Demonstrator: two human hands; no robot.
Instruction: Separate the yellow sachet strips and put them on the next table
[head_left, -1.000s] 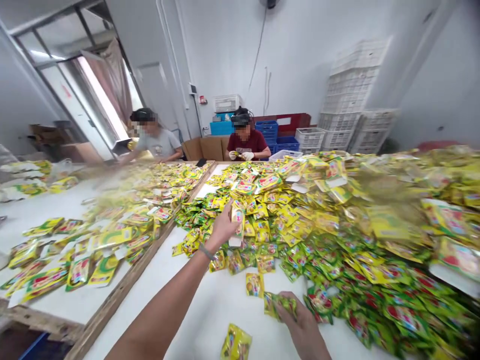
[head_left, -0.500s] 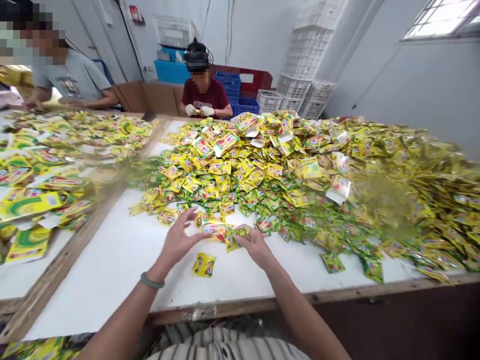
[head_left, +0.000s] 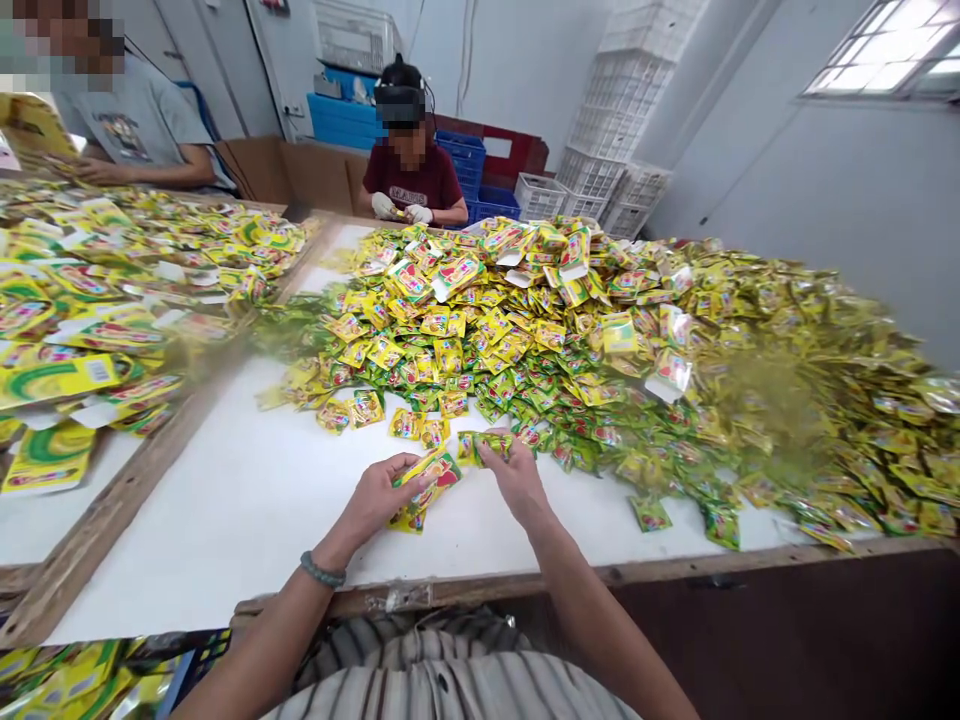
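My left hand (head_left: 381,497) is closed on a small yellow-and-green carton (head_left: 441,474) with red fruit printed on it, thumb on the printed face. Just under that carton, a yellow sachet (head_left: 407,521) lies on the white table (head_left: 247,500), partly covered. To the right, my right hand (head_left: 519,480) pinches green-and-yellow sachets (head_left: 480,447); how many cannot be made out. A short gap separates them from the carton. Several loose yellow sachets (head_left: 406,423) lie just beyond my hands.
A large heap of sachets (head_left: 495,345) with cartons on top spreads across the table's back and right. Left of a wooden divider (head_left: 142,495) lie flat cartons (head_left: 56,380). Two people (head_left: 412,180) work across the table. White crates (head_left: 600,150) stand stacked by the wall.
My left hand has gone from spread fingers to a grip on the carton, bringing it down over the lone sachet. The sachets in my right hand now sit apart from the carton.
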